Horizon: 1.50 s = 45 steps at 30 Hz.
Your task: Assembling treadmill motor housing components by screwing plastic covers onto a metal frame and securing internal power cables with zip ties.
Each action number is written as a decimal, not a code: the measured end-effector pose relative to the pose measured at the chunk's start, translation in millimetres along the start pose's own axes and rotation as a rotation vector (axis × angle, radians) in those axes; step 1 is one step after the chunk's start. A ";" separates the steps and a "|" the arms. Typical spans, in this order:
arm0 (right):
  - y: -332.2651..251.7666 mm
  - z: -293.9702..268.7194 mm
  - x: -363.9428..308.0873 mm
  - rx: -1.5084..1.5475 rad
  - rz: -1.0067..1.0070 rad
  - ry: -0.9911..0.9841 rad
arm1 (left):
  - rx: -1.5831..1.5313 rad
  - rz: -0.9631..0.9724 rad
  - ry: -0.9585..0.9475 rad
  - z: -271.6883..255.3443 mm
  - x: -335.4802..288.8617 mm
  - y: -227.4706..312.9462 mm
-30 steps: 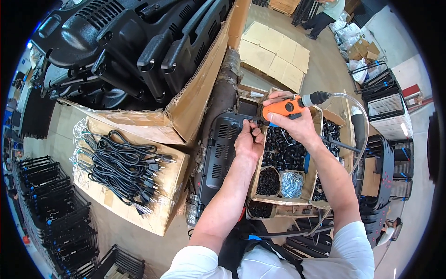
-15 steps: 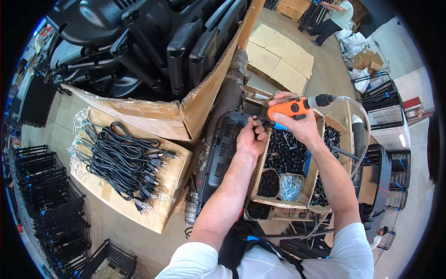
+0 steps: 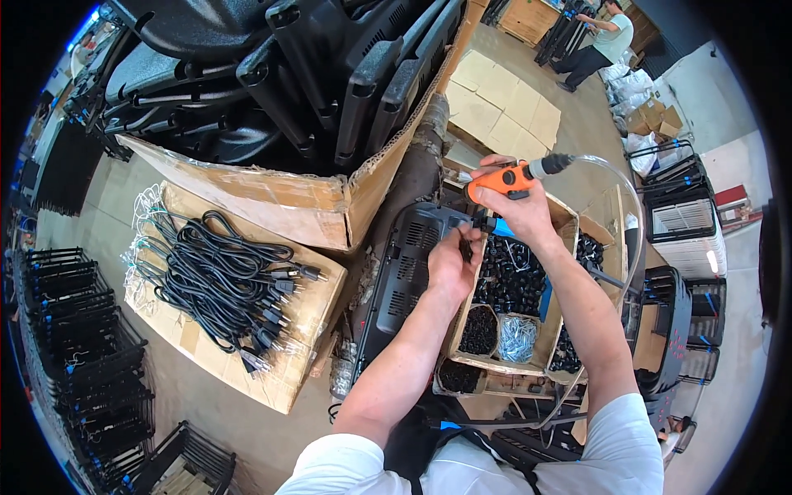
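My right hand (image 3: pixel 521 210) grips an orange power screwdriver (image 3: pixel 500 181), held tilted, with a clear hose (image 3: pixel 615 172) leaving its back end. Its dark tip end points down to the left, close to the fingers of my left hand (image 3: pixel 450 266). Those left fingers are curled around small dark pieces (image 3: pixel 466 249), too small to name. Under and beside the left hand lies a black plastic housing (image 3: pixel 404 285) with vent slots. Right of it stands a parts box (image 3: pixel 538 363) with compartments of black fittings (image 3: pixel 505 276), small black screws (image 3: pixel 478 328) and silver screws (image 3: pixel 516 337).
At the upper left, a large cardboard box (image 3: pixel 247 202) is heaped with black plastic shells (image 3: pixel 330 91). Bundled black power cords (image 3: pixel 223 276) lie on a carton at the left. Black frames (image 3: pixel 82 355) stack at the far left. Another person (image 3: pixel 606 41) stands at the far upper right.
My view has shifted slightly. The left hand has rolled palm-up, with small dark pieces showing in its fingers. The screwdriver has shifted a little up and left, still in my right hand.
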State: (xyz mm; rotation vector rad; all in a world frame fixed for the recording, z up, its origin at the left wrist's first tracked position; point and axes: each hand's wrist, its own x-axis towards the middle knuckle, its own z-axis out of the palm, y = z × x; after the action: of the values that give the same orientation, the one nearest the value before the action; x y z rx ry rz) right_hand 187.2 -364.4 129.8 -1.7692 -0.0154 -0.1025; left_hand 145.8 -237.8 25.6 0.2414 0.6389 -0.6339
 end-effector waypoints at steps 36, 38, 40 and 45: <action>-4.3 35.2 -8.7 -0.107 0.006 -0.014 | 0.099 0.073 0.037 -38.5 -46.9 38.5; -17.3 32.5 -26.1 0.015 0.004 -0.030 | 0.054 0.089 0.057 -39.9 -39.0 40.8; -35.4 35.0 -38.3 0.005 0.010 -0.083 | -0.109 0.104 0.035 -37.6 -32.8 46.0; -45.4 44.4 -49.8 0.004 0.026 -0.142 | -0.261 0.047 0.013 -31.9 -23.6 49.7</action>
State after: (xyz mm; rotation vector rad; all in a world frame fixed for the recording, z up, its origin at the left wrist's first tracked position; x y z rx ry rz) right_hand 137.2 -309.5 161.7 -1.7693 -0.0949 0.0425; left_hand 146.6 -174.8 16.3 0.0176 0.7191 -0.4977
